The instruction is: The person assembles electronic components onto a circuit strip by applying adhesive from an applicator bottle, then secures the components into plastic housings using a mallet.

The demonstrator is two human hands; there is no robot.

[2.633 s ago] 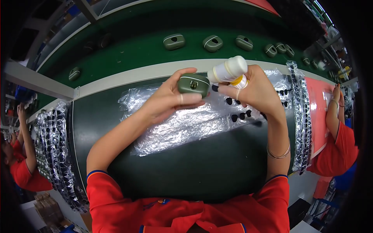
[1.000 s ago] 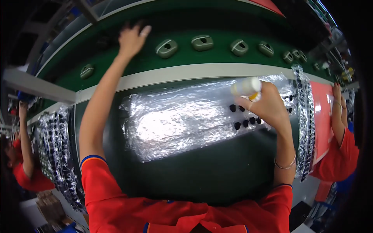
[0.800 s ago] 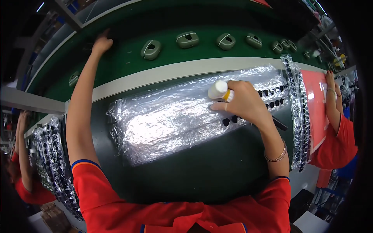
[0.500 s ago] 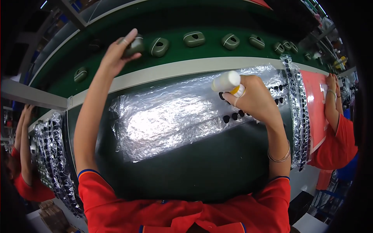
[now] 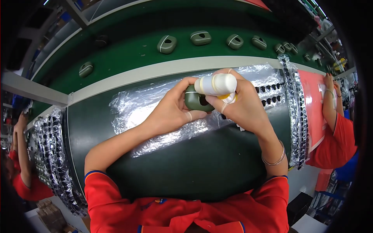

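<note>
My left hand (image 5: 169, 106) is closed around an olive-green rounded plastic housing (image 5: 192, 103), which has a thin white line and a dark opening. Gripped in my right hand (image 5: 246, 106) is a white bottle (image 5: 215, 84) with a yellow collar, lying sideways just above the housing. The right thumb and fingertips are at the housing's dark opening; whether they also pinch a small part there is hidden. Beneath both hands lies a clear plastic sheet (image 5: 143, 139), with rows of small black pieces (image 5: 268, 102) on its right end.
Beyond a pale rail (image 5: 128, 77), several similar olive housings (image 5: 167, 44) sit on a green conveyor belt (image 5: 140, 42). More plastic strips with black pieces lie at left (image 5: 52, 151) and right (image 5: 297, 120). People in red work at both sides, near a red sheet (image 5: 312, 101).
My left hand has come from the belt toward me, bringing one housing over the plastic sheet. My right hand, still gripping the bottle, has shifted slightly left and meets it. Housings on the belt moved slightly right.
</note>
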